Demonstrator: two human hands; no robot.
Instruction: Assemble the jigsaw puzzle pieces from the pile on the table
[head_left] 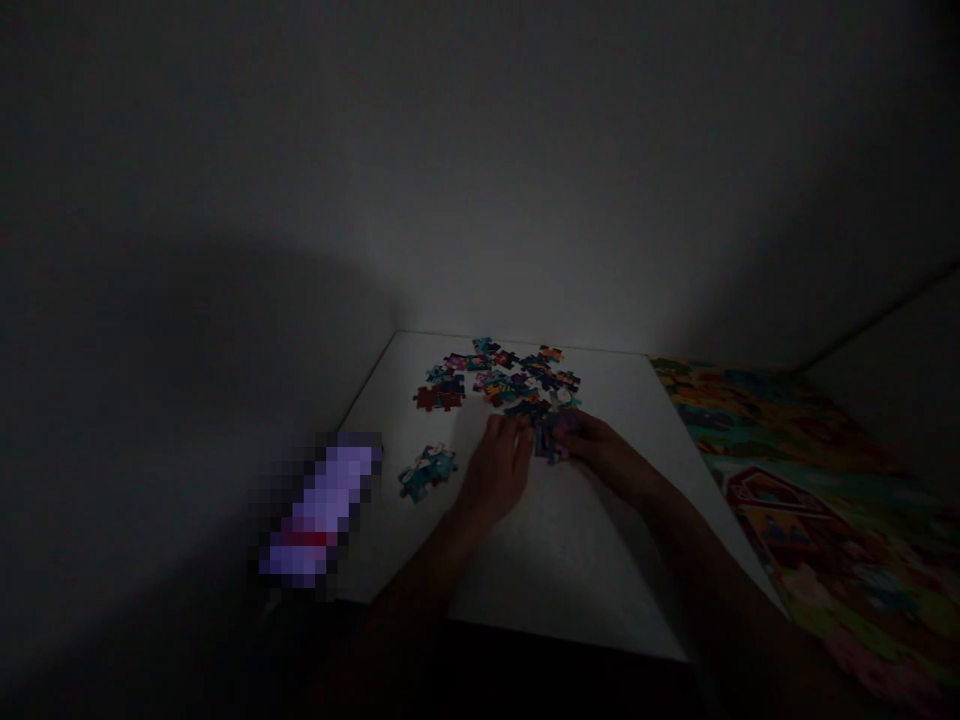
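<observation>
In the dim head view, my right hand (589, 437) pinches a purple jigsaw puzzle piece (550, 437) at its right side, low over the white table. Beside its left edge is my left hand (496, 465), fingers curled together and pointing at the piece; what they hold, if anything, is hidden. Just beyond my fingertips lies a dark puzzle piece (528, 408). Several loose, colourful puzzle pieces (499, 387) are heaped farther back. A teal cluster of puzzle pieces (428, 472) rests left of my left hand, and brown-red pieces (439, 398) lie behind it.
The white table (600, 590) meets a pale wall (510, 220) at the back. Along its right side are brightly coloured farm pictures (795, 530). A bright, pixelated purple-white object (322, 510) is at the left table edge.
</observation>
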